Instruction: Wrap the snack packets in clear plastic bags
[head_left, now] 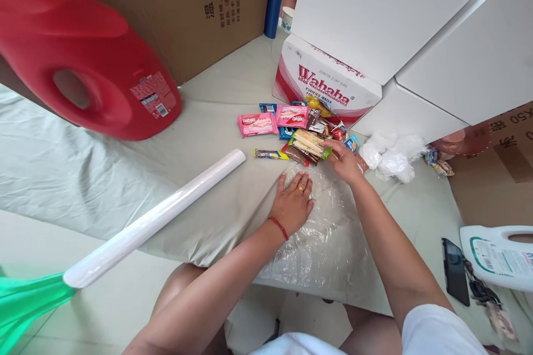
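My left hand (293,199) lies flat, fingers stretched out, on a clear plastic sheet (328,249) at the front of the cloth-covered table. A red string bracelet circles its wrist. My right hand (345,161) has its fingertips closed on the right end of a green-ended biscuit packet (308,143). That packet rests on a pile of small wrapped snacks. Two pink wafer packets (257,124) lie at the pile's left, and a thin yellow-and-dark stick packet (270,154) lies in front of them. Part of the pile is hidden behind my right hand.
A Wahaha carton (325,80) stands behind the snacks, with white boxes (383,11) above. A plastic-wrapped roll (158,216) and a red jug (125,77) are at left. Crumpled clear bags (393,155), a phone (456,272) and a white bottle (499,255) lie right.
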Demonstrator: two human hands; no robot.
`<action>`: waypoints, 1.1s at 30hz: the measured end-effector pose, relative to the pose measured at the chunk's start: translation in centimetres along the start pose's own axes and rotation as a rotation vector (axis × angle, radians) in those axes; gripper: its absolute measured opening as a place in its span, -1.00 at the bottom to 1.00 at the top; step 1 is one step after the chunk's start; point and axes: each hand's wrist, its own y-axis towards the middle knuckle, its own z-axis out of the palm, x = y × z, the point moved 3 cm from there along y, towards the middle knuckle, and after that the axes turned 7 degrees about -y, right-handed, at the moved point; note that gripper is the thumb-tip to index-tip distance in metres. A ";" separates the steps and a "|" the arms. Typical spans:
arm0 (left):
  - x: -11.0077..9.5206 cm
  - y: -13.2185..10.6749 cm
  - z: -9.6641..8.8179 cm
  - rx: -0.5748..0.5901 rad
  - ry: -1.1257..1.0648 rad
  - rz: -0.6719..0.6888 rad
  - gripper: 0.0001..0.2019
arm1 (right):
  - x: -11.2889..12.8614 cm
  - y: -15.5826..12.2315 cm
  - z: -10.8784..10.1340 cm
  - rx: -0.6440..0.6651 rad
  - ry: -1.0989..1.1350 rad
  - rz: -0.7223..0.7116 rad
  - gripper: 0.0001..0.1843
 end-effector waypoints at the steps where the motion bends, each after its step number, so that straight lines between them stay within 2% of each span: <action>1: 0.0 0.0 0.0 -0.002 -0.002 0.003 -0.46 | 0.3 -0.2 -0.1 0.000 -0.046 -0.030 -0.61; 6: 0.0 -0.1 -0.1 -0.006 0.006 0.012 -0.47 | 2.2 0.2 0.3 0.030 -0.331 -0.247 -0.46; 10: 0.0 0.0 -0.1 -0.018 0.018 0.007 -0.47 | 2.1 1.0 0.7 0.041 -0.353 -0.235 -0.55; 15: 0.1 0.1 -0.1 -0.028 0.017 0.025 -0.49 | 1.9 -0.1 -1.3 -0.104 -0.167 -0.039 -0.57; 17: 0.3 0.1 -0.2 -0.034 0.003 0.027 -0.49 | 2.1 -2.0 -2.9 -0.181 -0.088 0.052 -0.53; 19: 0.4 0.1 -0.3 -0.040 -0.027 0.030 -0.48 | 2.1 -4.6 -4.6 -0.218 0.130 0.204 -0.50; 20: 0.5 0.1 -0.4 -0.041 -0.048 0.027 -0.48 | 2.1 -6.2 -5.3 -0.207 0.293 0.304 -0.50; 22: 0.7 0.2 -0.7 -0.034 -0.096 0.015 -0.48 | 2.1 -9.5 -6.0 -0.091 0.597 0.492 -0.50; 25: 1.1 0.5 -1.0 -0.022 -0.162 -0.021 -0.50 | 2.3 -13.9 -5.4 0.169 0.776 0.656 -0.49; 27: 1.4 0.7 -1.2 -0.025 -0.202 -0.039 -0.50 | 2.4 -15.9 -4.3 0.294 0.751 0.676 -0.48; 29: 1.7 0.9 -1.3 -0.032 -0.237 -0.057 -0.49 | 2.4 -16.9 -3.1 0.342 0.632 0.649 -0.44; 31: 1.8 1.0 -1.3 -0.032 -0.245 -0.068 -0.49 | 2.7 -17.2 -2.5 0.295 0.395 0.569 -0.42; 33: 1.7 1.0 -1.3 -0.029 -0.216 -0.060 -0.49 | 3.7 -17.1 -2.7 0.157 0.064 0.420 -0.45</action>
